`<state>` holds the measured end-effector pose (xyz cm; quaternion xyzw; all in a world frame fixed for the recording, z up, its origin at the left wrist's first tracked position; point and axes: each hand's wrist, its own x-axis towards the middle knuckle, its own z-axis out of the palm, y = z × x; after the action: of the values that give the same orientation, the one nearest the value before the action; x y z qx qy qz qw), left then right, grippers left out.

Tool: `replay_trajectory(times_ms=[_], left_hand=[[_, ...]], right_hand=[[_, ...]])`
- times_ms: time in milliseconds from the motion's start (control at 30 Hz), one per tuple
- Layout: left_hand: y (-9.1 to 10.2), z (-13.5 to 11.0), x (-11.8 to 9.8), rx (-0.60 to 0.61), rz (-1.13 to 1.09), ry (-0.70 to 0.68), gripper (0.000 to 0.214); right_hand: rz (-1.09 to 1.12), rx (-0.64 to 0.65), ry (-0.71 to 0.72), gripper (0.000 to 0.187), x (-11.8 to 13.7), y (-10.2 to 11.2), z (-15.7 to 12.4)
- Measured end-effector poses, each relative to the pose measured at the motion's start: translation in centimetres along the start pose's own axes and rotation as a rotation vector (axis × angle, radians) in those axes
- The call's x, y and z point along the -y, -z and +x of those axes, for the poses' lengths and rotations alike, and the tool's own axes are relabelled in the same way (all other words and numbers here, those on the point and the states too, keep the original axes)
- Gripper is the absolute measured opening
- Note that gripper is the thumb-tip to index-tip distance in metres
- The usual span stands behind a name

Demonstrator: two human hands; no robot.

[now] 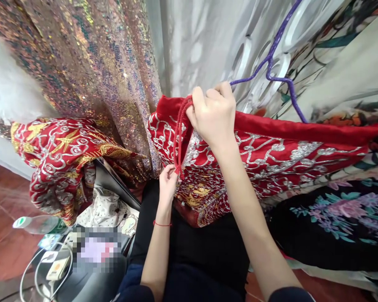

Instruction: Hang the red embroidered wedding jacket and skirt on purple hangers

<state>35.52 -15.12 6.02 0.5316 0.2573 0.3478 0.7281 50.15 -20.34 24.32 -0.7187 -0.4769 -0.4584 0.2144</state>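
A red garment (pixel 271 147) with silver and gold embroidery hangs across the middle on a purple hanger (pixel 272 63). My right hand (pixel 212 111) is closed around its top edge, gripping the upper end of a red cord (pixel 178 134). Lower down, my left hand (pixel 167 182) pinches the bottom end of that cord against the embroidered cloth. A thin red string circles my left wrist.
A sequined fabric (pixel 91 67) and pale curtain hang behind. Another red embroidered cloth (pixel 59 155) drapes at left. A floral black garment (pixel 340 218) lies at right. A plastic bottle (pixel 39 224), white cables and a charger sit lower left on the reddish floor.
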Motion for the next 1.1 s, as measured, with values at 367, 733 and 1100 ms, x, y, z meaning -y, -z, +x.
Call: replay_trajectory(times_ms=[367,733,1100], left_hand=[[0.5,0.1,-2.1,0.148,0.093,-0.061,0.025],[-0.7,-0.6,-2.8,0.089,0.023,0.015,0.044],[0.1,-0.7,-5.5,0.165,0.149,-0.098,0.03]], right_hand=[[-0.024,0.052,-0.019,0.037,0.1,0.3,0.1],[0.004,0.021,-0.014,0.043,0.0,0.0,0.1],[-0.035,0.026,-0.018,0.037,0.3,0.0,0.1]])
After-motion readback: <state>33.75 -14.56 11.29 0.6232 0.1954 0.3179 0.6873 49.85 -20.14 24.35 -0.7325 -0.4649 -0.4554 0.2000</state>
